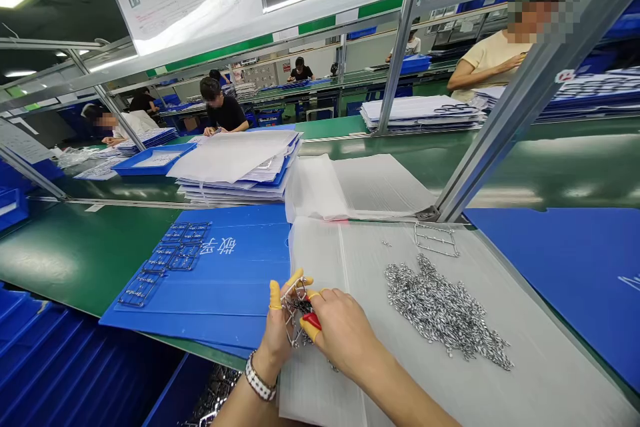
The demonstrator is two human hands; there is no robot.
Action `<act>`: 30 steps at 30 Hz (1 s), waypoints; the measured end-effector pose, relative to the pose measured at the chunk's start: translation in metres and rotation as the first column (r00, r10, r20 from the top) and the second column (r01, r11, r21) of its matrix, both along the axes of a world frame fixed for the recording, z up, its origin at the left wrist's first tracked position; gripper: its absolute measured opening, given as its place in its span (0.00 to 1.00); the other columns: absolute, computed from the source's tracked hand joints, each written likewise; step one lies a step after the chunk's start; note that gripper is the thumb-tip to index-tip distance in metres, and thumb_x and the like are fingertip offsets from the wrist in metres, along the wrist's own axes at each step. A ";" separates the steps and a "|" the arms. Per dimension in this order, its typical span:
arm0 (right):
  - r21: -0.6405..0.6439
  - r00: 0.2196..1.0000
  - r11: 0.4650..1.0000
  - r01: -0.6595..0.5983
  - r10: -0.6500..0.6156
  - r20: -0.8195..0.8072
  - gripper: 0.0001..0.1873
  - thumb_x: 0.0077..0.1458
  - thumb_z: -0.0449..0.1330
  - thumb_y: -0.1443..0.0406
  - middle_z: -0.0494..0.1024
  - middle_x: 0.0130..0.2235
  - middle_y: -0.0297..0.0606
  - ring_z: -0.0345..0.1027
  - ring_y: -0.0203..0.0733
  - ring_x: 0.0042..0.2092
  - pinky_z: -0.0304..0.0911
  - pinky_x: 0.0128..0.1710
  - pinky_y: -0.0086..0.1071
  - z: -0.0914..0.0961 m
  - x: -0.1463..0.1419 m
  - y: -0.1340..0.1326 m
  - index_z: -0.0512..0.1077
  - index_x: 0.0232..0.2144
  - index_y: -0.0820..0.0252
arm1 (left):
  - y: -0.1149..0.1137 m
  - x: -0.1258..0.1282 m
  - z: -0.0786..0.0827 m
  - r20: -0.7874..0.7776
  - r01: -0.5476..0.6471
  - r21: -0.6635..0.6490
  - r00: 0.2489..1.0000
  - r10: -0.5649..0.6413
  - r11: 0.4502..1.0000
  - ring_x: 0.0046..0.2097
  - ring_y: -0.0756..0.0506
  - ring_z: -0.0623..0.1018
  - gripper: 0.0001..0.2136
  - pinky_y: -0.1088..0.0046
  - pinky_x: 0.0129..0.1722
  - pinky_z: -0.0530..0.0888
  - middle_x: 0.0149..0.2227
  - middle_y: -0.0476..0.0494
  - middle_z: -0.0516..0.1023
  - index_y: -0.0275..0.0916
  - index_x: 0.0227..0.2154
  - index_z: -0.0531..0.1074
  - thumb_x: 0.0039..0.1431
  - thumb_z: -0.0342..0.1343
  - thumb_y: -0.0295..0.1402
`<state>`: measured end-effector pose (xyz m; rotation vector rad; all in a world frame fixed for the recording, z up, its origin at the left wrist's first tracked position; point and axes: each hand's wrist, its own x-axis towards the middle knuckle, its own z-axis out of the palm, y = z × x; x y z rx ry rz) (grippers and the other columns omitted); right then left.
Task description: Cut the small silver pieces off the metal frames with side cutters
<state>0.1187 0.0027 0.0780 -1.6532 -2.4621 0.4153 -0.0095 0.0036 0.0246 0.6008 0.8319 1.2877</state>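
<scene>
My left hand (278, 328), with yellow finger covers on its fingertips, is closed around a small metal wire frame (291, 320) held above the white sheet. My right hand (343, 328), also in yellow finger covers, grips a red-handled tool (313, 321) against that frame; the tool's working end is hidden, so its exact kind is unclear. To the right lies a heap of small shiny metal pieces (445, 310). Another wire frame (437, 240) rests beyond the heap. Several wire frames (184, 257) lie on the blue board at the left.
The white sheet (370, 387) and blue board (250, 293) cover the green bench. A paper stack (235, 157) stands behind. A metal post (505, 107) slants up at right. Blue bins (65, 360) sit lower left. Other people work at benches beyond.
</scene>
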 end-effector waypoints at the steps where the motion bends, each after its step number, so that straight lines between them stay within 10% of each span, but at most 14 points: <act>1: -0.002 1.000 1.000 0.000 0.000 0.001 0.11 0.53 0.56 0.62 0.76 0.38 0.43 0.69 0.49 0.41 0.59 0.39 0.38 0.000 0.000 0.000 0.72 0.38 0.59 | 0.000 0.000 -0.001 -0.007 0.000 0.000 1.000 0.000 1.000 0.46 0.41 0.73 0.30 0.62 0.50 0.65 0.47 0.37 0.75 0.37 0.50 0.71 0.59 0.39 0.54; 30: 0.083 0.990 0.992 0.099 -0.106 0.090 0.08 0.53 0.56 0.62 0.76 0.36 0.44 0.69 0.50 0.40 0.57 0.37 0.38 0.000 0.027 0.003 0.72 0.34 0.61 | -0.001 0.016 0.009 0.024 0.090 -0.043 0.996 -0.090 0.995 0.55 0.39 0.69 0.31 0.64 0.56 0.61 0.50 0.39 0.75 0.38 0.51 0.70 0.58 0.38 0.56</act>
